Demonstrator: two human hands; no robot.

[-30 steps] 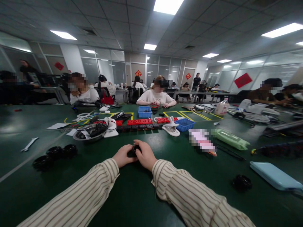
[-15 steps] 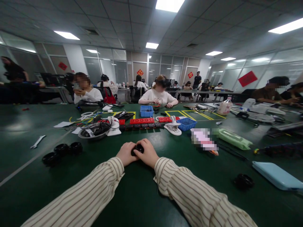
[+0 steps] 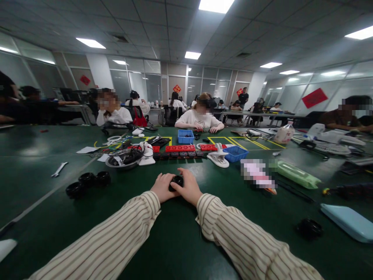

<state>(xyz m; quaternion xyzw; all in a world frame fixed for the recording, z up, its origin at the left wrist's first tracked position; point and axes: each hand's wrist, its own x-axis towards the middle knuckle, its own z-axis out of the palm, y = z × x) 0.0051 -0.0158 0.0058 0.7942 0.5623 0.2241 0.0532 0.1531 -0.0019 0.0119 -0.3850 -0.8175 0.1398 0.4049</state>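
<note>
Here, head view, all I have:
My left hand [image 3: 162, 188]: fingers curled against the left side of a small black round part [image 3: 176, 182], which rests low over the green table [image 3: 175, 241].
My right hand [image 3: 189, 187]: fingers wrapped over the part's right side and top, so both hands are clamped on it together, touching each other.
Where the part is: between my two hands, straight ahead of me, near the row of red and black blocks [image 3: 178, 151].
Done so far, as I judge it: three similar black round parts [image 3: 87, 182] sit in a cluster to my left, and one more black part [image 3: 309, 228] lies apart on my right; whether those are finished I cannot tell.
Left to do: the piece in my hands looks mid-handling, not set down.
Nearby: a wrench [image 3: 59, 169] far left, a white clamp-like tool [image 3: 218, 157], a blue bin [image 3: 235, 153], a pale blue case [image 3: 348, 222] at right.
Hidden: my palms cover most of the part, so its shape and any second piece are unclear; my fingertips are out of sight.
</note>
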